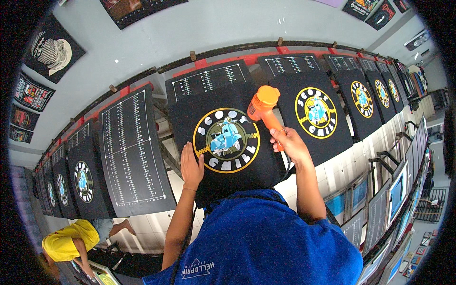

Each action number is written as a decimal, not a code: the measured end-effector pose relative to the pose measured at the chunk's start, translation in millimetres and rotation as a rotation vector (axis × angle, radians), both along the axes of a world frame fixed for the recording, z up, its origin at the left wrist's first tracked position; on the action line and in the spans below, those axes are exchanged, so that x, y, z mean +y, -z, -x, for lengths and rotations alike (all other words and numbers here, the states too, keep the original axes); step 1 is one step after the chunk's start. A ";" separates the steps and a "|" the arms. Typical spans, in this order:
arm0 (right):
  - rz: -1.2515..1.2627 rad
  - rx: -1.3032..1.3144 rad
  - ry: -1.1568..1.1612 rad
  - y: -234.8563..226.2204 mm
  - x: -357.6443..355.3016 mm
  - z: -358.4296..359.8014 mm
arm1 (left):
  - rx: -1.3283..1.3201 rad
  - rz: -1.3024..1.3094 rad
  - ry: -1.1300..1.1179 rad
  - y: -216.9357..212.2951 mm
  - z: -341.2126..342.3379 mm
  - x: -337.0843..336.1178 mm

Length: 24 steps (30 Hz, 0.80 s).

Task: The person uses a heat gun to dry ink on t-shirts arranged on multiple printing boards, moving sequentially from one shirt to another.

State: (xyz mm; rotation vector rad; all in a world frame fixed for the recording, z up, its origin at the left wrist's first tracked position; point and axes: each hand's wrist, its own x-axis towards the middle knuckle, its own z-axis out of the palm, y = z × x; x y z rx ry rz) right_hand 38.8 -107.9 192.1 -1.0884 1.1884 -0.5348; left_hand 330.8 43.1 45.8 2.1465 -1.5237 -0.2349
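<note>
An orange hair dryer (pixel 267 109) is held by its handle in my right hand (pixel 290 144), its head over the upper right edge of a round print (pixel 226 140). That print shows a light blue scooter inside a yellow ring with white letters. It lies on a black shirt (pixel 185 114) stretched over a flat board. My left hand (pixel 192 167) rests flat at the print's left edge, fingers extended and holding nothing. The dryer's nozzle end and its cord are partly hidden.
Black shirts with the same print (pixel 316 112) lie on boards to both sides. A bare black board with white ruler marks (pixel 132 148) is at left. A person in a yellow shirt (pixel 71 240) bends at lower left. Framed screens (pixel 398 190) stand at right.
</note>
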 end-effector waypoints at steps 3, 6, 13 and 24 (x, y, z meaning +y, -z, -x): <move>0.008 0.010 -0.004 1.5 0.4 -2.7 | 0.004 -0.006 -0.003 1.8 -0.5 -0.3; 0.000 -0.005 0.010 2.8 -1.1 -3.6 | 0.004 0.007 -0.007 1.3 0.3 0.4; 0.002 -0.024 0.003 3.1 -4.9 -8.8 | 0.004 0.031 0.002 2.5 -1.4 0.6; 0.005 -0.026 0.020 1.4 -8.7 -20.8 | 0.047 0.064 0.026 -1.7 -0.7 1.8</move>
